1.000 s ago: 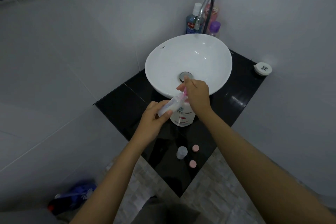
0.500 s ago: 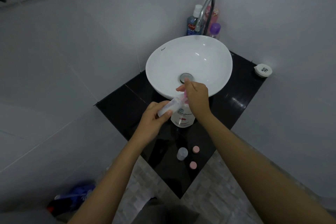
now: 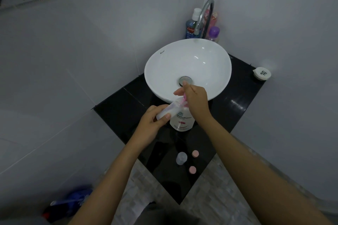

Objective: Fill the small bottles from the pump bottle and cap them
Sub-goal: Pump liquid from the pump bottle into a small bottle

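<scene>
Little has changed since the earlier frames. The left hand [image 3: 150, 124] still grips a small clear bottle [image 3: 167, 110], tilted to the pink nozzle of the pump bottle [image 3: 182, 119] on the black counter [image 3: 117, 111]. The right hand [image 3: 196, 97] stays pressed on the pump head, fingers loosely curled. Another small bottle [image 3: 181, 158] and two pink caps [image 3: 195, 153] remain near.

- The right hand [image 3: 196, 99] covers the pink pump top of the pump bottle [image 3: 182, 119].
- The left hand [image 3: 152, 124] hides part of the small bottle [image 3: 169, 110].
- The tap [image 3: 204, 16] hides parts of the bottles behind it.
- Both arms run off the bottom edge.
- A blue thing [image 3: 73, 201] on the floor is too blurry to tell.
</scene>
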Available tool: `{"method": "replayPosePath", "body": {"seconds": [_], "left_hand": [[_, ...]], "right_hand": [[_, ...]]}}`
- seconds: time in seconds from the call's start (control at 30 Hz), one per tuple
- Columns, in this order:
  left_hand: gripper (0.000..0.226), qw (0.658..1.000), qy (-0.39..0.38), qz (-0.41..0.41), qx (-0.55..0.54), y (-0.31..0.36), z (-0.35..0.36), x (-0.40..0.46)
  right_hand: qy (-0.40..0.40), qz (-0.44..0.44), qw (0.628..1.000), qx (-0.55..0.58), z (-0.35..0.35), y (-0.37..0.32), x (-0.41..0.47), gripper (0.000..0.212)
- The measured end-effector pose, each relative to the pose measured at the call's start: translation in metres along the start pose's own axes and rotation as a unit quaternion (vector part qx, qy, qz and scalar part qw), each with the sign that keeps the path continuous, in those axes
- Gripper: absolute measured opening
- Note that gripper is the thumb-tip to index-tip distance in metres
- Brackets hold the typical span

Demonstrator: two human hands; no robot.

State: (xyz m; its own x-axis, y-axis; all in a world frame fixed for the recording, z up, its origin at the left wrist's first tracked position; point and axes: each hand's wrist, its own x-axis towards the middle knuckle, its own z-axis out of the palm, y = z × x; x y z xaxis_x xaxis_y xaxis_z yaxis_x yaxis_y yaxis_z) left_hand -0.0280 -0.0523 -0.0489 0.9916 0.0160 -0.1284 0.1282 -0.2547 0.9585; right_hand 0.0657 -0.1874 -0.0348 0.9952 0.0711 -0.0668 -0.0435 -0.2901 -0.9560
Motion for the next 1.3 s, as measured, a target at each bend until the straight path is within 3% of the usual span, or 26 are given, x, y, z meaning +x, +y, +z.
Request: {"method": "replayPosePath", "body": {"seconds": [1.3], "left_hand": [[0.028, 0.999, -0.012, -0.003, -0.031, 0.006, -0.003, -0.001]], "right_hand": [[0.027, -0.003, 1.0, 0.01, 0.001, -0.002, -0.001, 0.045]]}}
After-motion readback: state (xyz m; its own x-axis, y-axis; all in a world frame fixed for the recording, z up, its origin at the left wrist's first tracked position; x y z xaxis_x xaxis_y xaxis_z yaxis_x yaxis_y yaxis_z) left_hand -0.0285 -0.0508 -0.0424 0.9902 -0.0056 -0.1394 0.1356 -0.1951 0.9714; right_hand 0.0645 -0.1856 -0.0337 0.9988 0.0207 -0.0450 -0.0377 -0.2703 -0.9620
